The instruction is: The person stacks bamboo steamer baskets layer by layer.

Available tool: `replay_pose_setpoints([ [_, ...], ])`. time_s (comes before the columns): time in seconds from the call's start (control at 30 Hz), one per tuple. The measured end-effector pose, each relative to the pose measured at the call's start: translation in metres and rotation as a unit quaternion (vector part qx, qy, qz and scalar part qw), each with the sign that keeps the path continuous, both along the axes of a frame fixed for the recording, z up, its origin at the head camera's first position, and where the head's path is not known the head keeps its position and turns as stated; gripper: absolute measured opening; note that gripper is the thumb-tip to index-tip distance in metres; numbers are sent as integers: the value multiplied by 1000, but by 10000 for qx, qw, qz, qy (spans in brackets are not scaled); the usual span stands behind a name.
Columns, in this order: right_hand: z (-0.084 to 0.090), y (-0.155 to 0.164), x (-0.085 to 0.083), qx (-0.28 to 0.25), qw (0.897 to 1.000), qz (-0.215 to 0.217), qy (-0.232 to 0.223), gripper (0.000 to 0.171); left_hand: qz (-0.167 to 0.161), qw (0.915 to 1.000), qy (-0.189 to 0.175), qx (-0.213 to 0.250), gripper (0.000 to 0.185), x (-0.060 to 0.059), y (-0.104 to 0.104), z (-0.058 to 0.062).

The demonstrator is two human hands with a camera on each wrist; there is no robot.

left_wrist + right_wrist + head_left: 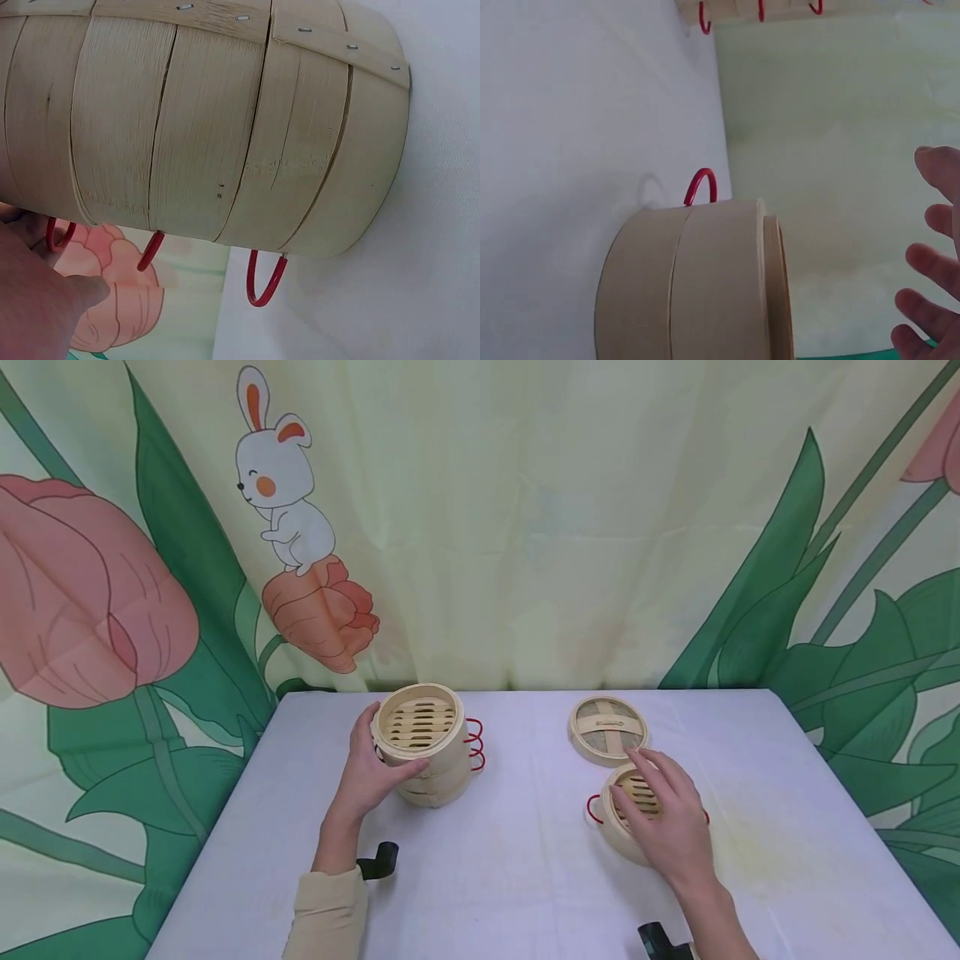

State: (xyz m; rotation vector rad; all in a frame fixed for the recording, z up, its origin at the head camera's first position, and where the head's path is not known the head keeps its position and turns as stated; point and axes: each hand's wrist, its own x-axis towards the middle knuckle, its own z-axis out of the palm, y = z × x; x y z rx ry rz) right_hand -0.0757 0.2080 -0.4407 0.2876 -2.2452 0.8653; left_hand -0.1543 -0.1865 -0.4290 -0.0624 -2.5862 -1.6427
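The left hand (371,768) grips the stack of steamer baskets (423,743). Right of this stack, the right hand (663,814) hovers with spread fingers over 1 single basket (618,835), near the lid (607,729).

White table (510,860) carries steamer stack (423,747), single steamer (622,827), lid (607,729).

Table cover (510,860): white cloth, a faint yellowish stain near the right edge.
Backdrop (525,527): pale printed curtain behind the far edge.
Print: white rabbit (281,485), pink tulips, green leaves.
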Motion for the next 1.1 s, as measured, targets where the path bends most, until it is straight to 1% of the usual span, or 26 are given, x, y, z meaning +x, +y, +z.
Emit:
replay_pose_setpoints([
  [0.2,-9,11,9,149,9994,-184,-259,56,-4,10000,-9,47,124,0,-1,-1],
  [0.43,-21,27,17,129,9996,-44,-238,58,10,10000,-14,19,124,1,0,-1],
  [0.63,-34,36,27,180,9974,-267,-651,59,27,10000,-7,19,123,1,0,-1],
  [0.97,-47,49,39,308,9957,-170,-862,60,61,9999,-144,-20,124,0,0,0],
  [1.1,-52,54,42,337,9958,-61,-845,62,46,9999,-138,-29,124,1,1,1],
])
